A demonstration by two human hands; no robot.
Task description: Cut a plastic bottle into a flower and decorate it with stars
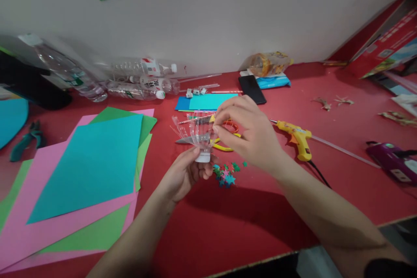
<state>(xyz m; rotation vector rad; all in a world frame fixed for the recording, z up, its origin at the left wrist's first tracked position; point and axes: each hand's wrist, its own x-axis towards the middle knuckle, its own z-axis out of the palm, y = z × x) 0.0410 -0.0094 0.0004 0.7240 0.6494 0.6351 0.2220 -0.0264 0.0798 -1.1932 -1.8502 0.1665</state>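
Over the red table, my left hand (189, 171) grips the cut-off top of a clear plastic bottle (198, 134), its white cap (203, 157) pointing down. The plastic is slit into thin strips that fan upward and outward. My right hand (244, 132) is closed in a pinch at the right side of the fan, apparently on one strip; the fingertips partly hide it. Behind the strips lie scissors with yellow handles (224, 147). Just beyond my left fingertips is a small pile of coloured paper stars (228, 176).
Coloured paper sheets (94, 167) spread at left, near green-handled pliers (28, 141). Plastic bottles (140, 89) lie along the wall. A black phone (252, 89) is at the back. To the right are a yellow glue gun (295, 137) with a cord and a purple power socket (392, 163).
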